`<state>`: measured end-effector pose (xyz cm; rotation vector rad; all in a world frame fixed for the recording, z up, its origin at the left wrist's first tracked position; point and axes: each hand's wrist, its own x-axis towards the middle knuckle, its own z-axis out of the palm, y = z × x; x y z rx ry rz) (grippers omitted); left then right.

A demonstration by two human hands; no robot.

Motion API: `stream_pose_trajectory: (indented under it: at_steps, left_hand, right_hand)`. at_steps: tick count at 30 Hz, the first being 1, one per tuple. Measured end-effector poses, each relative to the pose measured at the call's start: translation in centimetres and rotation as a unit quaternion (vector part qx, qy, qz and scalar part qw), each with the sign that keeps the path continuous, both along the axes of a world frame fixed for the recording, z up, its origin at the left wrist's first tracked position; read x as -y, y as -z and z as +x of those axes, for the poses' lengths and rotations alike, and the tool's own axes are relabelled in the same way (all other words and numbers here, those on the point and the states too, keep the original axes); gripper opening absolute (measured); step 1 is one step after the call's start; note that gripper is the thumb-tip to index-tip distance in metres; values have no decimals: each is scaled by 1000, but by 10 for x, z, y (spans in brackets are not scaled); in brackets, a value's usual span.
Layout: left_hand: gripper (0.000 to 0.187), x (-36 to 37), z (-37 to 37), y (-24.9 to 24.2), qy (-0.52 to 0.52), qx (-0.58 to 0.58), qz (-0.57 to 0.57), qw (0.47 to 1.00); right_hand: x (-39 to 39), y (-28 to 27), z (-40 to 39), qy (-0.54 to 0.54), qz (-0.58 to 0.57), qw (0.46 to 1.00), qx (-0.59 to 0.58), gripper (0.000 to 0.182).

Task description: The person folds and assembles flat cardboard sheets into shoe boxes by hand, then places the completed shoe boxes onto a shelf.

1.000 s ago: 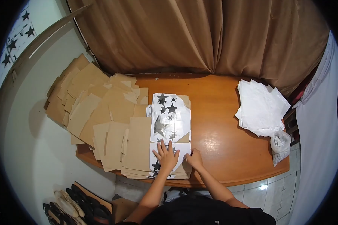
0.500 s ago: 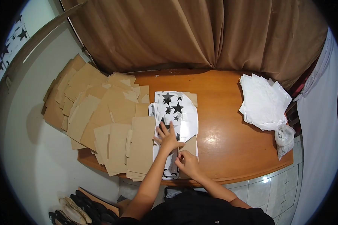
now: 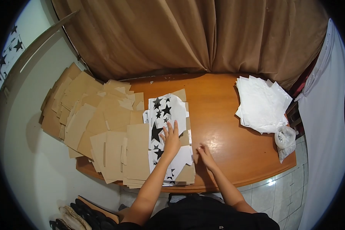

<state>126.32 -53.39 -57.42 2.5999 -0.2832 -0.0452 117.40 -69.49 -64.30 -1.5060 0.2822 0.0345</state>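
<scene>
**Left hand flat on the star card, right hand on bare wood**

The left hand (image 3: 171, 138) lies palm down on the star card (image 3: 165, 126), fingers spread wide and pointing away from the body, forearm running up from the lower left. It presses the card and grips nothing. The right hand (image 3: 205, 154) rests just beside the card's right edge, fingers loosely fanned on the table (image 3: 226, 126), holding nothing; its forearm comes in from the lower right.

Half a second ago the right hand was pinching a brown flap at the card's near right corner, close to the left hand. It has since let go and slid right onto the wood, and the flap now lies flat. The left hand has stayed on the card at about the same spot. A second ago both hands were pressing the card's near end together.

The star card lies on top of a brown cardboard stack (image 3: 115, 149) at the table's near left, its near end by the front edge. More blanks (image 3: 84, 103) fan out past the table's left edge. A white paper pile (image 3: 261, 103) sits at the far right, well apart, with a plastic bag (image 3: 285, 142) just beside it near the right edge. Between the card and the paper the wood is bare. A curtain (image 3: 188, 38) hangs behind the table.
</scene>
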Motion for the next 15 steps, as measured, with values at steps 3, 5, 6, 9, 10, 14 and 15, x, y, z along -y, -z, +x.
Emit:
stream_pose_trajectory:
  at_steps: [3,5,6,9,10,14,15]
  left_hand:
    - [80,12,-4,-4,-14,-4,-59,998]
    - [81,26,-10,-14,-10,-7,-104,994]
    - [82,37,-14,-21,-4,-12,-126,992]
    - [86,69,-19,-30,6,-4,-220,976]
    - [87,80,-19,-31,8,2,-256,967]
    - [77,131,-38,-54,65,-41,-429,900]
    - [74,144,-44,-57,75,-58,-467,879]
  right_hand:
    - [5,-29,3,-108,148,980,-74,42]
    - [8,-46,8,-132,136,980,-53,37]
    - [19,-46,13,-146,80,985,-35,34]
    - [74,-65,20,-142,-72,987,-31,28]
    - [97,-68,24,-107,-152,983,-10,30]
    - [189,-108,27,30,-331,941,68,35]
    - [206,-132,27,40,-361,930,60,35]
